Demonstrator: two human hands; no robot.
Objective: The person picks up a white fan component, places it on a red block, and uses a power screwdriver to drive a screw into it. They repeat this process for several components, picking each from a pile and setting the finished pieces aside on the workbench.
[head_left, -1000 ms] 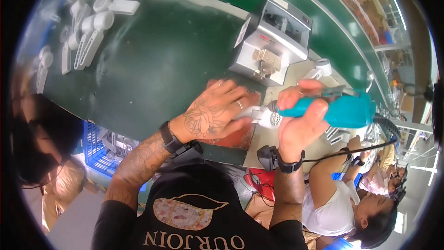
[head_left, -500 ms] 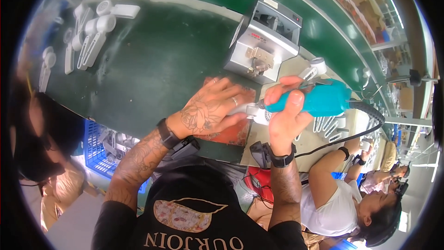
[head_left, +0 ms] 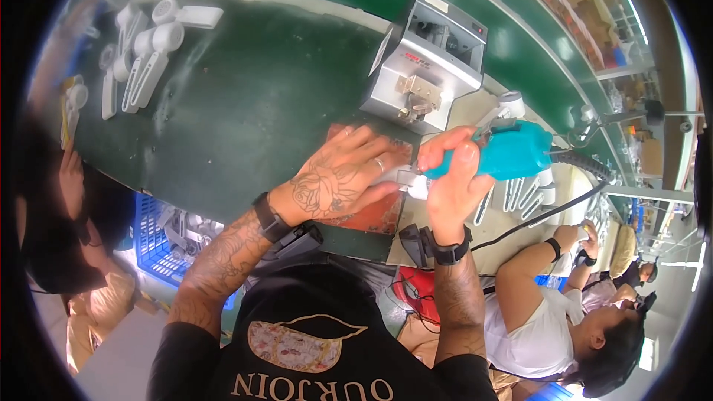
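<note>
I see: left fingers [head_left: 375, 194] pinching white part [head_left: 418, 188] | right fingers [head_left: 465, 160] gripping teal driver [head_left: 520, 150] (cord [head_left: 546, 220] trailing), tip at part | near desk's [head_left: 245, 111] front edge

The power tool [head_left: 514, 151] is teal, its cable [head_left: 581, 160] black, the small part [head_left: 418, 188] white. The counter [head_left: 230, 104] is dark green, the mat [head_left: 368, 217] patchy red, the basket [head_left: 148, 234] blue.

Electric screwdriver [head_left: 520, 152]: teal body, black cord at rear; tip pointing left, at the white part [head_left: 418, 188], contact unclear. The latter: plastic, partly hidden, by the red mat's [head_left: 370, 218] right edge.
</note>
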